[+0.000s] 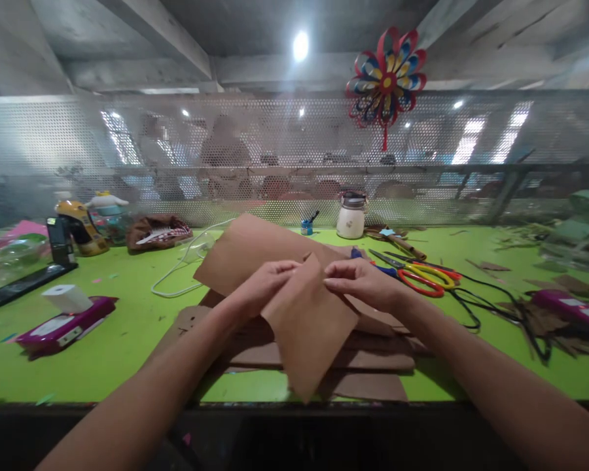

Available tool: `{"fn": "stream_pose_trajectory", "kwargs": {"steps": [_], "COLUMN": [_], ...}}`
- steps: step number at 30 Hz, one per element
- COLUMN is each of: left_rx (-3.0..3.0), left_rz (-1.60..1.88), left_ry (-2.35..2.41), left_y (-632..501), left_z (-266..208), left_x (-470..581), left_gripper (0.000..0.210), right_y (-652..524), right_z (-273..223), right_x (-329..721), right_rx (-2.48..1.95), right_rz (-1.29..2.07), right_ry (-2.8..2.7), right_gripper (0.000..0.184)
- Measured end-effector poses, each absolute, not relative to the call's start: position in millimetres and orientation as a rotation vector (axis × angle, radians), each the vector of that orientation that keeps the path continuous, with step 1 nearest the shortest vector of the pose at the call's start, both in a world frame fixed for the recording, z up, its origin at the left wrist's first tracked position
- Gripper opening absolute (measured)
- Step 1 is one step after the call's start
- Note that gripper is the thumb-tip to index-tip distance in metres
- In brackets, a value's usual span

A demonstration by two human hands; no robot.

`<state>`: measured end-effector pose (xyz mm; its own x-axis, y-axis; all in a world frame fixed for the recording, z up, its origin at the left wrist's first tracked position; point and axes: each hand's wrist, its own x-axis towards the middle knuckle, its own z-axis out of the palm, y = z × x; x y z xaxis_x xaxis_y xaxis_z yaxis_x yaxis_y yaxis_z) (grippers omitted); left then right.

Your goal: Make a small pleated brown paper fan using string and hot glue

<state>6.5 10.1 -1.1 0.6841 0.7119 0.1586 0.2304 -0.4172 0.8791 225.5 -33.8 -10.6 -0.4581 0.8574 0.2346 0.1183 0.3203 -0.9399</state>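
Holding a brown paper piece (314, 327) above the near side of the green bench (132, 314), the person grasps its left edge with the fingers of the left hand (271, 282), tips partly hidden, and pinches its upper right edge with those of the right hand (360, 280). Brown sheets (383, 360) lie beneath; scissors (412, 267) rest beyond the right hand.
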Motion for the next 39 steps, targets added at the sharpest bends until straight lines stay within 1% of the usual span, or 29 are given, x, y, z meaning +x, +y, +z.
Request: {"fn": "stream_pose_trajectory", "kwargs": {"steps": [2, 4, 6, 8, 11, 15, 21, 27, 32, 36, 39], "left_rx": [1.854, 1.839, 2.03, 2.288, 2.582, 2.797, 2.724, 2.789, 2.855, 2.89, 2.954], "left_rz": [0.799, 0.861, 0.797, 0.676, 0.543, 0.502, 0.357, 0.365, 0.347, 0.412, 0.374], "left_ry": [0.781, 0.826, 0.834, 0.817, 0.819, 0.821, 0.866, 0.881, 0.889, 0.844, 0.826], "left_y": [16, 19, 21, 22, 24, 25, 23, 22, 23, 21, 17], "left_z": [0, -2, -6, -12, -22, -28, -33, -33, -38, -43, -41], "left_x": [6, 6, 8, 11, 13, 13, 14, 15, 18, 18, 18], "left_gripper": [0.046, 0.044, 0.039, 0.033, 0.029, 0.026, 0.026, 0.019, 0.018, 0.019, 0.021], "right_y": [-29, -25, -19, -15, -10, -9, -12, -16, -13, -13, -16], "right_z": [-11, -13, -17, -23, -32, -39, -39, -35, -39, -38, -32], "right_x": [228, 228, 224, 220, 216, 216, 216, 221, 223, 224, 226], "right_rx": [-1.016, -1.116, -1.132, -1.099, -1.098, -1.155, -1.159, -1.228, -1.266, -1.26, -1.251], "right_rz": [1.105, 0.901, 0.69, 0.592, 0.586, 0.617, 0.536, 0.498, 0.48, 0.363, 0.245], "right_ry": [-2.004, -2.223, -2.383, -2.453, -2.466, -2.437, -2.469, -2.501, -2.494, -2.548, -2.651], "right_gripper": [0.026, 0.027, 0.027, 0.026, 0.027, 0.028, 0.023, 0.017, 0.013, 0.011, 0.014]}}
